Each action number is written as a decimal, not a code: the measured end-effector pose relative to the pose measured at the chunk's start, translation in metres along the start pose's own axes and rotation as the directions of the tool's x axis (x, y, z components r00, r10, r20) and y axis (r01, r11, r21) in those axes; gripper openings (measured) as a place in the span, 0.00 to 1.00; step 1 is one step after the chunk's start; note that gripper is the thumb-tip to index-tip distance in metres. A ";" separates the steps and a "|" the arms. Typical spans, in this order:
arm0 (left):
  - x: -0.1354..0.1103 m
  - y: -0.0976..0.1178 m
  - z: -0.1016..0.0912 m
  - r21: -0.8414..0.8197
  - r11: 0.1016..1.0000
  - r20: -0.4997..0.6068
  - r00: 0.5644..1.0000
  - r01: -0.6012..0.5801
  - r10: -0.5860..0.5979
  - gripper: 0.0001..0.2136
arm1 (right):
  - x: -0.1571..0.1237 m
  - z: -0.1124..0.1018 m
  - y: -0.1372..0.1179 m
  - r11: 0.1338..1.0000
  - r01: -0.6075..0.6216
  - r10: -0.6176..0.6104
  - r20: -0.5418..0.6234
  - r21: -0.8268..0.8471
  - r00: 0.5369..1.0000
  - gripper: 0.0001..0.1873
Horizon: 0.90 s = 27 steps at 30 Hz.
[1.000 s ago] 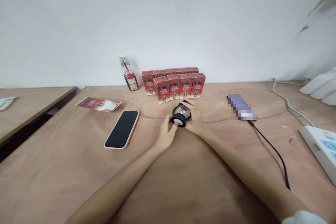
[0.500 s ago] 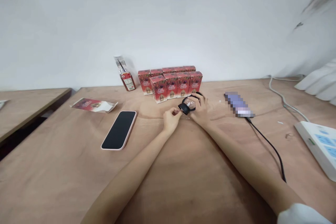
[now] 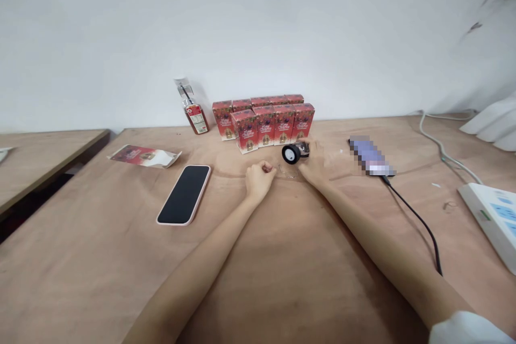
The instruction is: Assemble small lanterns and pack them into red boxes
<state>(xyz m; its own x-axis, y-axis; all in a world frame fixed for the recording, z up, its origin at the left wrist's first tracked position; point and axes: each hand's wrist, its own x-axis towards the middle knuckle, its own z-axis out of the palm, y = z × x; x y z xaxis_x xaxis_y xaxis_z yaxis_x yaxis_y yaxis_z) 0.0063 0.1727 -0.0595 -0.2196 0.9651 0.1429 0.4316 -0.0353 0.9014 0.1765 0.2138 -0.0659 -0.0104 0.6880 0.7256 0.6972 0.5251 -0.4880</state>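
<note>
In the middle of the wooden table, my right hand (image 3: 314, 164) is closed around a small black lantern (image 3: 304, 148) with a clear body. It is tilted so that its round black base with a white disc (image 3: 290, 155) faces me. My left hand (image 3: 260, 178) is beside it to the left, thumb and fingers pinched together, apart from the lantern. What the pinch holds, if anything, is too small to make out. A thin, shiny, wire-like piece (image 3: 287, 172) lies between the hands. Just behind are several red printed boxes (image 3: 264, 126) standing in rows.
A phone in a pink case (image 3: 184, 195) lies at left, near a flattened red-and-white box (image 3: 145, 156). Against the wall leans a packaged bottle (image 3: 196, 118). On the right are another phone (image 3: 371, 157) with a black cable (image 3: 415, 219) and a white power strip (image 3: 489, 215).
My right hand has turned the lantern so its base faces me. My left hand has come away from the base, slightly to the left. The camera view has shifted a little.
</note>
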 end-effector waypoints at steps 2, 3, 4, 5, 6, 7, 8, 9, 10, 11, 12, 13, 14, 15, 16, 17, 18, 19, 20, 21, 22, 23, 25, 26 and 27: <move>-0.001 0.000 -0.002 0.054 0.998 -0.008 1.000 0.010 -0.010 0.05 | 0.000 0.000 -0.004 1.000 0.023 -0.024 0.037 0.015 0.999 0.24; -0.002 0.001 -0.003 0.072 0.997 -0.007 1.000 0.012 -0.012 0.05 | -0.001 -0.001 -0.005 0.999 0.031 -0.033 0.049 0.021 0.998 0.24; -0.003 0.001 -0.003 0.083 0.996 -0.003 1.000 0.010 -0.010 0.04 | -0.001 -0.001 -0.006 0.999 0.035 -0.036 0.057 0.027 0.998 0.24; -0.004 0.002 -0.003 0.086 0.996 0.002 1.000 0.005 -0.005 0.03 | -0.001 -0.001 -0.007 0.999 0.033 -0.035 0.062 0.031 0.997 0.23; -0.004 0.002 -0.003 0.082 0.997 0.009 1.000 -0.003 0.003 0.02 | -0.001 -0.001 -0.007 0.999 0.029 -0.031 0.063 0.033 0.998 0.23; -0.005 0.003 -0.002 0.071 0.997 0.019 1.000 -0.014 0.013 0.02 | -0.001 0.000 -0.006 0.999 0.027 -0.029 0.062 0.032 0.998 0.23; -0.005 0.003 -0.002 0.053 0.998 0.033 0.999 -0.028 0.026 0.03 | -0.001 0.000 -0.005 0.999 0.031 -0.033 0.060 0.028 0.998 0.23; -0.004 0.003 -0.002 0.028 0.999 0.049 0.998 -0.044 0.043 0.04 | -0.002 0.001 -0.004 0.999 0.044 -0.045 0.059 0.023 0.997 0.24; -0.004 0.003 -0.001 -0.003 0.998 0.068 0.996 -0.062 0.062 0.05 | -0.002 0.002 -0.002 0.998 0.063 -0.064 0.061 0.016 0.996 0.24; -0.003 0.003 -0.001 -0.037 0.996 0.086 0.993 -0.080 0.083 0.05 | -0.002 0.003 -0.001 0.996 0.092 -0.092 0.068 0.011 0.993 0.24; -0.003 0.003 -0.001 -0.073 0.993 0.105 0.989 -0.096 0.104 0.06 | -0.003 0.004 0.000 0.992 0.128 -0.128 0.081 0.007 0.988 0.24; -0.002 0.002 0.000 -0.108 0.988 0.122 0.985 -0.109 0.122 0.07 | -0.003 0.005 0.001 0.985 0.170 -0.170 0.100 0.004 0.980 0.24; -0.001 0.002 0.001 -0.141 0.983 0.139 0.981 -0.119 0.138 0.08 | -0.004 0.005 0.001 0.977 0.212 -0.211 0.121 0.004 0.970 0.25; -0.001 0.001 0.001 -0.171 0.977 0.154 0.977 -0.124 0.150 0.09 | -0.004 0.006 0.001 0.968 0.251 -0.249 0.138 0.005 0.959 0.25; 0.000 0.001 0.001 -0.198 0.972 0.168 0.973 -0.125 0.159 0.09 | -0.004 0.006 0.001 0.960 0.281 -0.279 0.148 0.007 0.949 0.25; 0.000 0.000 0.002 -0.220 0.968 0.181 0.970 -0.124 0.165 0.10 | -0.005 0.006 0.001 0.953 0.302 -0.300 0.149 0.009 0.942 0.25; 0.000 0.000 0.002 -0.240 0.963 0.190 0.967 -0.121 0.169 0.10 | -0.005 0.006 0.001 0.949 0.314 -0.312 0.144 0.010 0.939 0.26; 0.001 -0.001 0.002 -0.258 0.959 0.198 0.965 -0.118 0.172 0.10 | -0.006 0.006 0.001 0.947 0.320 -0.319 0.132 0.010 0.939 0.26; 0.001 -0.001 0.002 -0.274 0.955 0.204 0.963 -0.115 0.175 0.10 | -0.006 0.006 0.000 0.946 0.325 -0.323 0.119 0.007 0.939 0.26; 0.001 -0.002 0.002 -0.287 0.951 0.209 0.962 -0.113 0.178 0.10 | -0.006 0.006 0.000 0.944 0.329 -0.327 0.109 0.002 0.939 0.26; 0.001 -0.002 0.002 -0.300 0.948 0.214 0.960 -0.111 0.180 0.10 | -0.007 0.006 0.000 0.943 0.332 -0.330 0.099 -0.004 0.939 0.26; 0.001 -0.003 0.002 -0.311 0.944 0.218 0.959 -0.108 0.181 0.10 | -0.007 0.006 0.000 0.942 0.335 -0.333 0.092 -0.010 0.938 0.26; 0.001 -0.003 0.002 -0.328 0.939 0.224 0.958 -0.099 0.179 0.10 | -0.007 0.007 0.001 0.939 0.343 -0.341 0.076 -0.015 0.937 0.25; 0.001 -0.003 0.002 -0.335 0.937 0.224 0.958 -0.094 0.177 0.10 | -0.007 0.007 0.001 0.937 0.349 -0.347 0.067 -0.015 0.936 0.25; 0.001 -0.003 0.002 -0.342 0.935 0.225 0.959 -0.089 0.174 0.10 | -0.007 0.007 0.001 0.935 0.355 -0.353 0.058 -0.015 0.934 0.25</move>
<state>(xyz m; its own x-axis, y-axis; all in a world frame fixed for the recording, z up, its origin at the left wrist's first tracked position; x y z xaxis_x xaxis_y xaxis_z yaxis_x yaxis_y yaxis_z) 0.0065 0.1744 -0.0628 0.0614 0.9775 0.2018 0.1239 -0.2080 0.9702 0.1721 0.2132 -0.0752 -0.2980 0.4860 0.8216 0.6590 0.7274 -0.1913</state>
